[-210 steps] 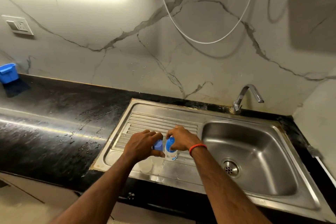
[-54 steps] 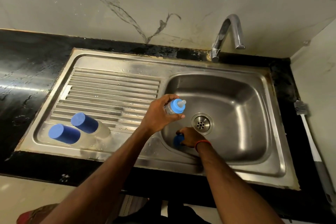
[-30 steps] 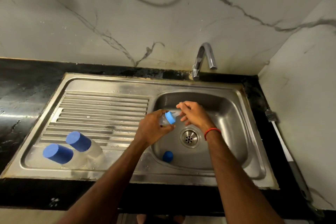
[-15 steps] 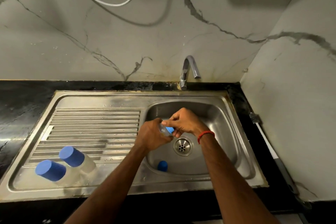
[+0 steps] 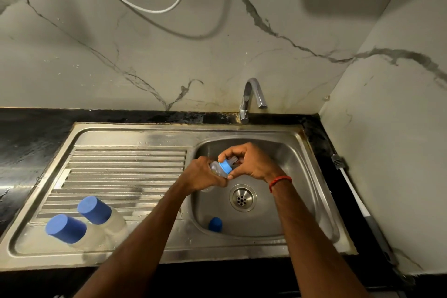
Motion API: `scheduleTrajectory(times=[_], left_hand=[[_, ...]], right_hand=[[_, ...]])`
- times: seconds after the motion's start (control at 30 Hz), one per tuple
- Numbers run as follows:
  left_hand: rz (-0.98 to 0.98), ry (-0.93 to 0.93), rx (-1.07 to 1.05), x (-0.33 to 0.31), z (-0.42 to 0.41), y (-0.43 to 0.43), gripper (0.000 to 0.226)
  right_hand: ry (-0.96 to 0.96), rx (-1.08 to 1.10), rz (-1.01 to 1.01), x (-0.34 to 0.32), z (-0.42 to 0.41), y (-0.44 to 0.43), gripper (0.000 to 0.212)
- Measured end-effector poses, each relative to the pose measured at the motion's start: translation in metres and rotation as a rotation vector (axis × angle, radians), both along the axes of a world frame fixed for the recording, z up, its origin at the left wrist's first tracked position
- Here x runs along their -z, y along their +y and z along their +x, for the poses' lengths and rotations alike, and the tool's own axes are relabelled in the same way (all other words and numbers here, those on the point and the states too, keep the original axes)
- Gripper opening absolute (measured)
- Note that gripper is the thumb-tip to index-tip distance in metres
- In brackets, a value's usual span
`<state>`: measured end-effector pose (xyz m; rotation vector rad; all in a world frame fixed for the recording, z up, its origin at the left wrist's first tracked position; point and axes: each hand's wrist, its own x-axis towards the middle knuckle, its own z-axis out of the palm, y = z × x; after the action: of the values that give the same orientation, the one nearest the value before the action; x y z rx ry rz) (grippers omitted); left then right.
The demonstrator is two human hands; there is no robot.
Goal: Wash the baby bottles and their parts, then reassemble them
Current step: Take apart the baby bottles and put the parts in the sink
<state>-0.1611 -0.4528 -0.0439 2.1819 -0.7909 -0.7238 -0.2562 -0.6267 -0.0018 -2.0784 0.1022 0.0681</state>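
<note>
Blue plastic marks the part in hand: a threaded collar (image 5: 225, 167) with a pale teat (image 5: 233, 159) rising from it, seated on the neck of a small clear bottle (image 5: 214, 169) that is held above the sink basin (image 5: 290, 176), just up and left of the drain (image 5: 242, 197). The bottle's body is gripped by the left hand (image 5: 202, 175), with the fingers wrapped round it; the collar is pinched by the right hand (image 5: 254, 162), thumb below and fingertips curled over the top; both hands are thus clamped on the one bottle, each on its own part.

The step is judged to be the unscrewing of the collar, so that teat, ring and bottle can be washed apart; the task is taken to be at an early stage, since no water is seen at the tap (image 5: 250, 94). For the twist to go well, the body should be held fixed and only the ring turned; the pinch is best placed on the rigid collar and off the soft teat, which would merely deform; the work should be done over the basin, so that a slipped part is caught there.

A loose blue cap (image 5: 215, 224) lies on the basin floor near the front wall; two further bottles, one (image 5: 95, 210) beside the other (image 5: 66, 228) and both capped in blue, rest on the drainboard (image 5: 125, 164), well apart from the hands.
</note>
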Motion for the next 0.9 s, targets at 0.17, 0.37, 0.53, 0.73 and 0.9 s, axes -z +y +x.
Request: scheduleTrajectory(times=[0.17,0.37,0.53,0.73,0.9], left_hand=[[0.003,-0.11,0.114,0.005,0.006,0.002,0.045],[0.043,-0.119,0.081,0.007,0.005,-0.001,0.046],[-0.004,-0.059,0.029,0.006,0.002,-0.001,0.047],[-0.061,-0.042,0.064,0.009,0.003,-0.004,0.053],[-0.033,-0.123,0.069,0.009,0.002,-0.002,0.061]], right_hand=[[0.199,-0.039,0.036,-0.001,0.002,0.002,0.072],[0.178,0.01,-0.061,0.0,0.004,0.003,0.044],[0.041,-0.023,-0.055,-0.001,0.003,-0.003,0.053],[0.01,0.001,0.008,0.005,-0.003,-0.004,0.052],[0.29,0.015,0.064,-0.003,-0.003,-0.003,0.075]])
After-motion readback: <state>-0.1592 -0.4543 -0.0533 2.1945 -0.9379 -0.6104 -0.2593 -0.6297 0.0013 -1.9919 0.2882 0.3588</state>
